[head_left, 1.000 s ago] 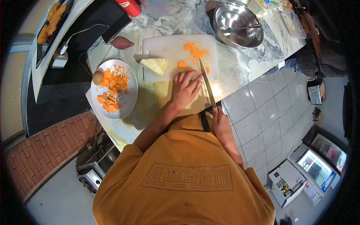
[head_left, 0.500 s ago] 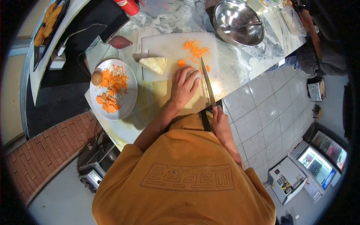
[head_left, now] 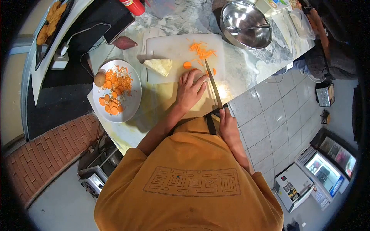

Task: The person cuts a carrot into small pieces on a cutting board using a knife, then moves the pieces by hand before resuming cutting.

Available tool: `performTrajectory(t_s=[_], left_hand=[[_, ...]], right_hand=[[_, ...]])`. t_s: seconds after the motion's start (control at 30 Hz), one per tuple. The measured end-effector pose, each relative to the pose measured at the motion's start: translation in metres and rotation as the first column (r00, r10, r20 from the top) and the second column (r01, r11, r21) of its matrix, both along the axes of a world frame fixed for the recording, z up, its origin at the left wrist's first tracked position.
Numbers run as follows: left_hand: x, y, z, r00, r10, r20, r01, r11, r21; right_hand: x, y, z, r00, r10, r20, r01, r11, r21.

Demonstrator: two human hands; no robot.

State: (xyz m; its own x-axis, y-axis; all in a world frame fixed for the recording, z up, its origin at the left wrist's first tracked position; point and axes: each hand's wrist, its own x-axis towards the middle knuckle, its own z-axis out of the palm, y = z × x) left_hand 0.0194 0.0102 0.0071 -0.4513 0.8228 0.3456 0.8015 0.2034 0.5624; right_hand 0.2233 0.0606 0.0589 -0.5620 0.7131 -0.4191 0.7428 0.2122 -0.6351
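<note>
My right hand [head_left: 229, 126] grips the handle of a long kitchen knife [head_left: 214, 85], its blade pointing away from me with the tip near a pile of carrot strips [head_left: 201, 50]. Left of the blade, my left hand [head_left: 189, 91] rests with bent fingers on the near part of the white cutting board [head_left: 169, 46]. A trace of orange shows at its fingertips, seemingly a piece of carrot, mostly hidden. One carrot slice [head_left: 187, 64] lies just beyond those fingers, another [head_left: 214, 71] right of the blade. A pale wedge, perhaps cabbage [head_left: 158, 66], sits at the board's left.
Left on the marble counter is a white plate [head_left: 133, 100] of sliced and shredded carrot, with a round brown vegetable [head_left: 100, 79] at its rim. A reddish sweet potato [head_left: 125, 42] lies behind it. At the back right stands a steel bowl [head_left: 246, 38] with a spoon; a person [head_left: 327, 50] is beyond.
The view has shifted very slightly. Both hands and the knife hold nearly the same places; the left fingers look marginally more bent.
</note>
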Motion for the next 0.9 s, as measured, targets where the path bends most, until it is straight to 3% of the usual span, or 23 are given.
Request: performTrajectory(t_s=[0.23,0.3,0.47,0.63,0.9], left_hand=[[0.000,0.000,-0.004,1.000,0.008,-0.008,-0.008,1.000,0.000],[-0.002,0.001,-0.005,0.996,0.010,-0.083,-0.009,1.000,0.011],[0.000,0.000,-0.003,1.000,0.011,-0.018,-0.011,1.000,-0.022],[0.000,0.000,-0.003,1.000,0.013,-0.017,-0.013,0.999,-0.031],[0.001,0.002,0.004,0.998,-0.002,-0.059,-0.001,0.999,-0.051]], right_hand=[[0.002,0.003,-0.003,0.999,0.035,0.003,-0.035,0.999,0.017],[0.002,0.003,-0.002,0.999,0.042,-0.001,-0.042,0.999,0.031],[-0.004,0.004,0.009,0.998,0.022,0.063,-0.022,1.000,-0.009],[0.001,0.005,0.004,0.998,0.053,0.018,-0.054,0.997,0.060],[0.003,0.007,0.007,1.000,0.003,-0.014,-0.003,1.000,0.026]])
